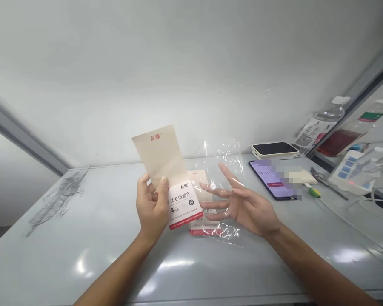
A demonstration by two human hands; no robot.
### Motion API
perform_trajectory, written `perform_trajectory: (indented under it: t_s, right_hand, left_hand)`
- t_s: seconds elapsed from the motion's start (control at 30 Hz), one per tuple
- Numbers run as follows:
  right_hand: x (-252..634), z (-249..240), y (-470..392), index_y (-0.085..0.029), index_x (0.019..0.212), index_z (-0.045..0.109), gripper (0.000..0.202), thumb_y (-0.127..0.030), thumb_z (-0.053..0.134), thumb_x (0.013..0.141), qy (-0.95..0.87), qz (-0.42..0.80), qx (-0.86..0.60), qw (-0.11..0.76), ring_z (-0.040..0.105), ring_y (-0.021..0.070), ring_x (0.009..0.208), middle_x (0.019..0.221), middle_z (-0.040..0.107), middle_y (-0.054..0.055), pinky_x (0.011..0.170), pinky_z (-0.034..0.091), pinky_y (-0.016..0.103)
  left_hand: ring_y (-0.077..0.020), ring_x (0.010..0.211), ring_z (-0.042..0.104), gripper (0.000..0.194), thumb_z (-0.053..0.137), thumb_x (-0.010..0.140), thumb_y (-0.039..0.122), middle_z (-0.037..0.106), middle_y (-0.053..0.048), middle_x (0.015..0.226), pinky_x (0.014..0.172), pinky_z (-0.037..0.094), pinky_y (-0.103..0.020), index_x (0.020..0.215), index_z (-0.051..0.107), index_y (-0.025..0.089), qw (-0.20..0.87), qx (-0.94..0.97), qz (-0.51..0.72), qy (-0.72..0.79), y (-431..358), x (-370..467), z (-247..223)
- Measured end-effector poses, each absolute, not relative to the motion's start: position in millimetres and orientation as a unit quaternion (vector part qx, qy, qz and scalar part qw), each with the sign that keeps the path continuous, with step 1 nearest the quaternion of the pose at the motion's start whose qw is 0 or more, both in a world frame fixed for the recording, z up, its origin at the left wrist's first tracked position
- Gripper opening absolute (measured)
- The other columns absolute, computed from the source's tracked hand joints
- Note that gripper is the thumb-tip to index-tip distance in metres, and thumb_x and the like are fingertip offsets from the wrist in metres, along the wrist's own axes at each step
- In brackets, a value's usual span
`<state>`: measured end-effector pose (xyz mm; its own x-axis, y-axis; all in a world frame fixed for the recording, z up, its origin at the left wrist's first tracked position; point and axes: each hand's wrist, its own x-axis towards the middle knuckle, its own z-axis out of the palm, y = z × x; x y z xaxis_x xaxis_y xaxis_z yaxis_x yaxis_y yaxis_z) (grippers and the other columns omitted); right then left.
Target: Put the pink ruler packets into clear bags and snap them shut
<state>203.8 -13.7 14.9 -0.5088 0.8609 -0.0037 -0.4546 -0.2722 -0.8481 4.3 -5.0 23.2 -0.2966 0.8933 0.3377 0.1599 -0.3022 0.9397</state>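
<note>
A folded card (161, 155), cream above and white with a red lower edge, is tilted over the table. My left hand (153, 204) grips it at the fold, thumb on top. To its right, my right hand (244, 204) has its fingers spread, with a clear plastic bag (225, 170) around and behind them; whether the fingers are inside the bag cannot be made out. Similar cards (207, 227) lie on the table beneath, partly hidden by the held card and the bag.
On the right are a lit phone (271, 180), a white-cased phone (274, 148), a cable (344, 219), scissors (332, 185) and two bottles (319, 127) (351, 131). Dark scribbled marks (57, 199) cover part of the grey table (92, 246) at left. A white wall stands behind.
</note>
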Motion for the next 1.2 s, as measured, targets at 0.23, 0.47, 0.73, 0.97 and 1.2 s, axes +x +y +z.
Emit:
perform_trajectory:
  t_s: [0.23, 0.47, 0.73, 0.97, 1.2]
  right_hand:
    - [200.2, 14.0, -12.8, -0.042, 0.137, -0.002, 0.062, -0.037, 0.032, 0.086, -0.403, 0.751, -0.267, 0.450, 0.060, 0.0259, 0.100, 0.122, 0.056, 0.004, 0.084, 0.041, 0.053]
    - [199.8, 14.8, -12.7, -0.044, 0.136, 0.002, 0.055, -0.034, 0.027, 0.087, -0.384, 0.752, -0.279, 0.458, 0.063, 0.0246, 0.092, 0.118, 0.059, 0.002, 0.077, 0.045, 0.050]
    - [198.5, 14.4, -13.7, -0.045, 0.135, -0.003, 0.057, -0.036, 0.025, 0.087, -0.392, 0.768, -0.251, 0.439, 0.061, 0.0236, 0.096, 0.118, 0.058, 0.001, 0.080, 0.043, 0.051]
    - [198.0, 8.7, -14.7, -0.041, 0.137, 0.004, 0.056, -0.033, 0.026, 0.087, -0.407, 0.742, -0.257, 0.465, 0.060, 0.0233, 0.098, 0.116, 0.060, 0.003, 0.084, 0.041, 0.052]
    - [195.4, 7.7, -15.0, -0.045, 0.136, 0.006, 0.056, -0.037, 0.026, 0.084, -0.462, 0.697, -0.299, 0.459, 0.058, 0.0224, 0.100, 0.125, 0.052, -0.001, 0.080, 0.045, 0.048]
  left_hand:
    - [-0.0063, 0.043, 0.052, 0.030, 0.054, 0.080, 0.033, 0.062, 0.002, 0.069, 0.037, 0.040, -0.015, 0.105, 0.043, 0.021, 0.320, 0.519, 0.620, 0.494, -5.3, 6.3, 20.3]
    - [-0.0084, 0.050, 0.056, 0.029, 0.055, 0.079, 0.031, 0.062, 0.002, 0.068, 0.042, 0.043, -0.016, 0.104, 0.043, 0.021, 0.280, 0.502, 0.668, 0.473, -4.4, 5.4, 22.1]
    - [-0.0073, 0.047, 0.055, 0.030, 0.054, 0.080, 0.033, 0.064, 0.000, 0.076, 0.039, 0.042, -0.015, 0.105, 0.042, 0.021, 0.303, 0.511, 0.637, 0.491, -4.3, 5.8, 20.2]
    - [-0.0088, 0.053, 0.058, 0.037, 0.053, 0.079, 0.035, 0.064, -0.005, 0.091, 0.042, 0.047, -0.018, 0.111, 0.047, 0.019, 0.378, 0.534, 0.576, 0.490, -9.2, 11.9, 15.7]
    - [-0.0133, 0.063, 0.061, 0.043, 0.053, 0.079, 0.035, 0.065, -0.007, 0.091, 0.052, 0.051, -0.022, 0.118, 0.048, 0.019, 0.437, 0.543, 0.545, 0.466, -10.1, 13.1, 14.3]
